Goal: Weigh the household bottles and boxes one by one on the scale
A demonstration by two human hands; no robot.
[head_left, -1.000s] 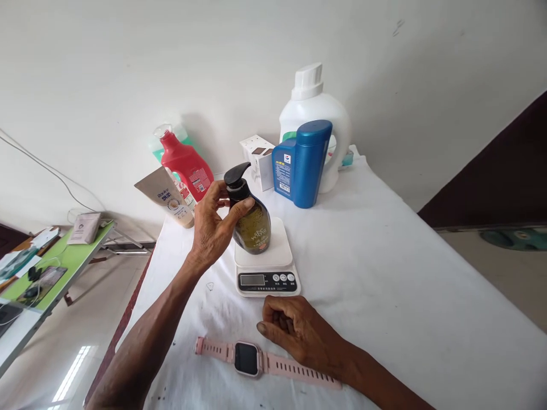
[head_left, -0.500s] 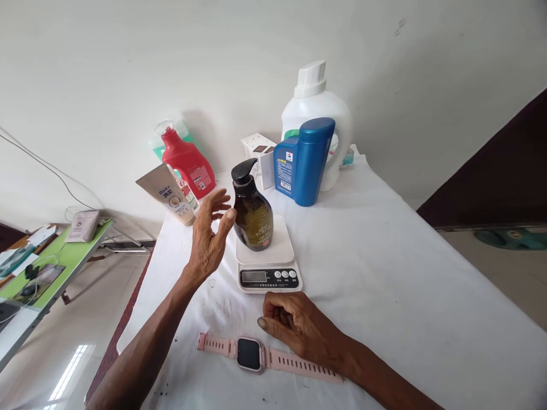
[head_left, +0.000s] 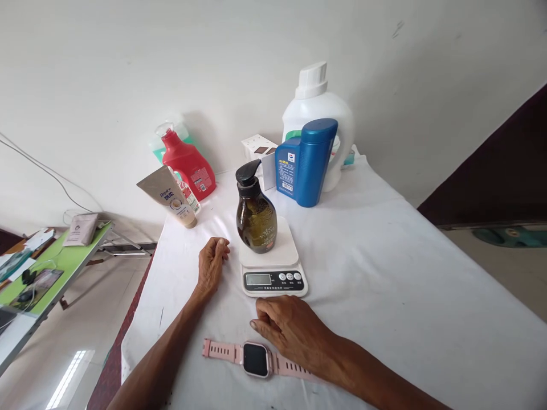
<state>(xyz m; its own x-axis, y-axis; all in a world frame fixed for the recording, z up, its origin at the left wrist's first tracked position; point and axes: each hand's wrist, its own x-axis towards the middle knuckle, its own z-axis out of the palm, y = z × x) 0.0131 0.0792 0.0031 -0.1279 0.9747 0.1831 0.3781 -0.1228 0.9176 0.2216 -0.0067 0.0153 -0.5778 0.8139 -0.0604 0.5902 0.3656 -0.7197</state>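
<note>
Left hand (head_left: 211, 263): resting on tabletop (head_left: 384, 273) just left of scale (head_left: 272, 263), fingers loosely curled, grip released, holding nothing.
Right hand (head_left: 290, 333): lying palm down on tabletop in front of scale, fingers half bent, grip empty; wrist overlapping strap of watch (head_left: 255, 359).
Pump bottle (head_left: 255, 212): dark, black pump top, standing upright on scale platform, apart from both hands.
Scale: white, small display and buttons facing the person, sitting mid tabletop betw. the two hands; reading too small to tell.
Watch: pink strap, black face, lying flat near front edge, just left of right hand.
Tube (head_left: 171, 195): beige, standing cap down and leaning, back left of tabletop.
Red bottle (head_left: 188, 162): behind tube, near wall.
Blue bottle (head_left: 306, 162): upright behind scale, w/ white jug (head_left: 318, 108) right behind it, touching or nearly so.
White box (head_left: 258, 149): betw. red bottle and blue bottle, by wall.
Green table (head_left: 51, 270): far left, well apart, carrying small items.
</note>
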